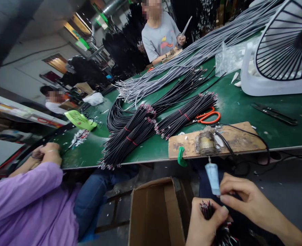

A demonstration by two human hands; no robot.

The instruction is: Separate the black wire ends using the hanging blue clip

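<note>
My left hand [207, 218] is closed around a bundle of thin black cables [224, 234] with red and white wire ends showing at the top. Beside it, my right hand [243, 196] pinches its thumb and forefinger together at the lower end of a light-blue tapered piece [213, 179]; what lies between the fingertips is too small to make out. The blue piece hangs from the thin shaft of a small motor [207, 142], which is fixed to a stained wooden board [245, 136] at the table edge.
Tied black cable bundles [130, 138], long grey cables [166, 71], orange-handled scissors [208, 116], black snips [275, 114] and a fan [284, 51] occupy the green table [232, 106]. A green clamp [181, 157] grips the board. Below stands a cardboard box [153, 212]. A purple-sleeved person [33, 201] sits left; others are beyond.
</note>
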